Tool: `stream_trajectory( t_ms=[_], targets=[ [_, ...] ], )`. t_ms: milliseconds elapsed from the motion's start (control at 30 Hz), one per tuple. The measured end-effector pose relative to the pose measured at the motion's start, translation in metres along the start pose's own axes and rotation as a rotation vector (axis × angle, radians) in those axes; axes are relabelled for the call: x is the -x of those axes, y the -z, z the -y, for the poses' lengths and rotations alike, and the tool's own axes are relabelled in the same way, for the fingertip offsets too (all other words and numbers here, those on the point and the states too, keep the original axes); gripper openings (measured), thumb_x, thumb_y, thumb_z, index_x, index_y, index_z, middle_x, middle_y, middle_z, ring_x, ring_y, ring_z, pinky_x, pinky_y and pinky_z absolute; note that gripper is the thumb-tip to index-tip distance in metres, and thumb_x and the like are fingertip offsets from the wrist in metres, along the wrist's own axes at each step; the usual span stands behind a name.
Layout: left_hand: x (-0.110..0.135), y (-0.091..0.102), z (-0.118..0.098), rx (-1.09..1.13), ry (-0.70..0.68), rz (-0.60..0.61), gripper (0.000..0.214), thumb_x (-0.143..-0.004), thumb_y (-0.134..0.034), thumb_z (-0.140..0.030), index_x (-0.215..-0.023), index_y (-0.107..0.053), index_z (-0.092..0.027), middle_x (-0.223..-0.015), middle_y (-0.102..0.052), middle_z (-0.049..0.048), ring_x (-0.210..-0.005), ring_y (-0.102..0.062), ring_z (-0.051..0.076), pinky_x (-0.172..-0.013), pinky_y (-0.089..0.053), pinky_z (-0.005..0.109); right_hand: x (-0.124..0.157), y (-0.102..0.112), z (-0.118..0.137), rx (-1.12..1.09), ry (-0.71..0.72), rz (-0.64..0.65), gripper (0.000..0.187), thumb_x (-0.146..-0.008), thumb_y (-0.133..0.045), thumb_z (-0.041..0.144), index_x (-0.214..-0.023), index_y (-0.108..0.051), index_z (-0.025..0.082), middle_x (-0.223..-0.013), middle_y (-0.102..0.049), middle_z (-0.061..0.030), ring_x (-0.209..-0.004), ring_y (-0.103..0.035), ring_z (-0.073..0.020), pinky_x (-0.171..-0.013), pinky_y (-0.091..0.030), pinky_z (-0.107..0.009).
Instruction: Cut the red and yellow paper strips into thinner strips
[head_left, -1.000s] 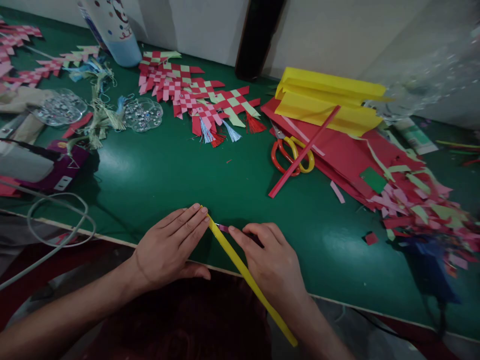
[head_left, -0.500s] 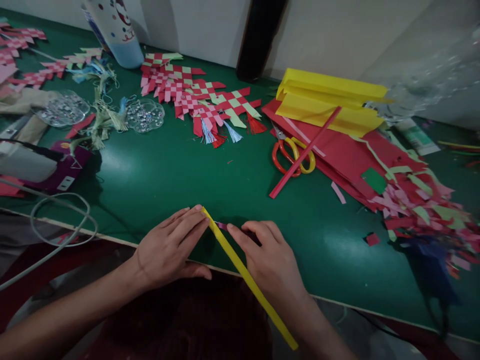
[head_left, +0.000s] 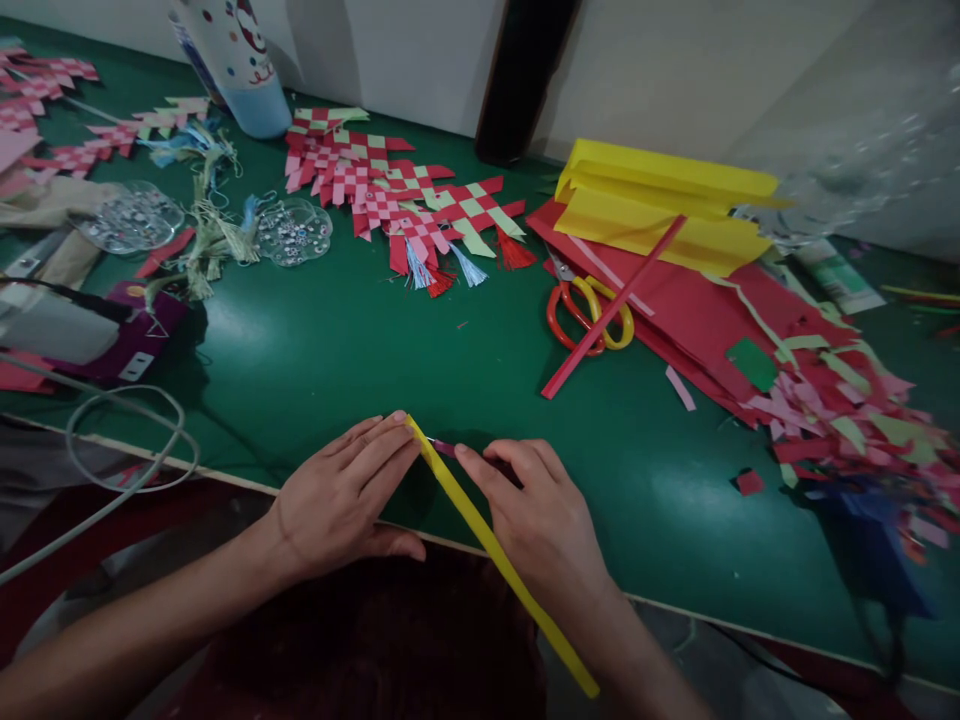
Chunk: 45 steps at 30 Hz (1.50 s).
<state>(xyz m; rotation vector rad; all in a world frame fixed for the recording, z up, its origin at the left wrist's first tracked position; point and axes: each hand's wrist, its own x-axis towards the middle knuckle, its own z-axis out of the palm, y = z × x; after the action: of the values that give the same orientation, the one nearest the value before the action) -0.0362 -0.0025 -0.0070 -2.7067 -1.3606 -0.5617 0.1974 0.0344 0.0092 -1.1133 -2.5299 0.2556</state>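
Note:
My left hand (head_left: 349, 485) lies along the table's near edge, fingers stretched out flat and thumb apart. Its fingertips press on the upper end of a long yellow paper strip (head_left: 484, 535). From there the strip slants down past the table edge, under or beside my right hand. My right hand (head_left: 540, 505) is closed around a slim purple tool with a thin metal tip (head_left: 444, 448). That tip meets the strip close to my left fingertips. Most of the tool's handle is hidden in my fingers, so its exact kind is unclear.
Woven paper fish (head_left: 382, 180) lie at the back, near dishes of beads (head_left: 292, 232). Scissors (head_left: 589, 312) rest under a red strip (head_left: 615, 305), beside red sheets and folded yellow paper (head_left: 660, 205). Paper scraps (head_left: 847, 400) are heaped right; a cable (head_left: 124, 490) loops at left.
Both hands and the yellow strip keep nearly the same places. The purple tool's tip has shifted very slightly against the strip. The whole view has moved a little.

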Motion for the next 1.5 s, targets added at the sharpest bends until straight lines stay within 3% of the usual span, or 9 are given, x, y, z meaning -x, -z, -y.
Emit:
stream_trajectory(
  t_ms=[233,433,667,967,1500],
  targets=[
    [0.0008,0.0010,0.0000,0.007,0.000,0.031,0.086,-0.079,-0.048,-0.076,-0.124,-0.057,-0.003,-0.124,-0.061,0.0201,-0.127,-0.051,0.033,-0.110,-0.041,0.044,0.0004,0.0020,-0.0004,-0.005,-0.041,-0.040,0.035,-0.092,-0.047,0.006,-0.115,-0.070,0.020,-0.091,-0.063,-0.0082,-0.085,-0.053,-0.0181,-0.078,-0.049,-0.031],
    [0.0014,0.0019,-0.0001,0.012,-0.017,0.079,0.079,-0.078,-0.050,-0.075,-0.131,-0.056,-0.017,-0.125,-0.057,0.0170,-0.131,-0.046,0.036,-0.107,-0.042,0.050,-0.0006,-0.0010,0.0023,-0.001,-0.005,-0.024,0.032,-0.093,-0.049,0.013,-0.119,-0.068,0.018,-0.094,-0.062,-0.0100,-0.087,-0.052,-0.0193,-0.080,-0.051,-0.034],
    [0.0023,0.0019,-0.0006,0.035,-0.001,0.082,0.076,-0.079,-0.046,-0.076,-0.133,-0.055,-0.022,-0.123,-0.058,0.0131,-0.133,-0.043,0.035,-0.107,-0.042,0.052,0.0016,0.0013,-0.0018,0.016,-0.055,-0.060,0.035,-0.092,-0.048,0.006,-0.115,-0.070,0.021,-0.091,-0.063,-0.0079,-0.085,-0.054,-0.0180,-0.077,-0.051,-0.032],
    [-0.0024,0.0029,-0.0009,0.029,-0.022,0.110,0.079,-0.081,-0.042,-0.076,-0.135,-0.052,-0.018,-0.138,-0.050,0.0172,-0.138,-0.037,0.033,-0.110,-0.038,0.051,-0.0005,0.0075,0.0015,0.095,-0.047,-0.046,0.031,-0.092,-0.051,0.011,-0.112,-0.071,0.025,-0.089,-0.066,-0.0058,-0.083,-0.056,-0.0165,-0.074,-0.049,-0.030],
    [-0.0020,0.0017,0.0013,0.048,-0.031,0.129,0.081,-0.080,-0.042,-0.076,-0.136,-0.051,-0.018,-0.138,-0.052,0.0165,-0.137,-0.040,0.033,-0.110,-0.039,0.050,0.0014,0.0058,-0.0029,0.015,0.010,0.016,0.035,-0.093,-0.048,0.011,-0.119,-0.068,0.022,-0.087,-0.063,-0.0067,-0.080,-0.054,-0.0163,-0.073,-0.051,-0.030]
  ],
)
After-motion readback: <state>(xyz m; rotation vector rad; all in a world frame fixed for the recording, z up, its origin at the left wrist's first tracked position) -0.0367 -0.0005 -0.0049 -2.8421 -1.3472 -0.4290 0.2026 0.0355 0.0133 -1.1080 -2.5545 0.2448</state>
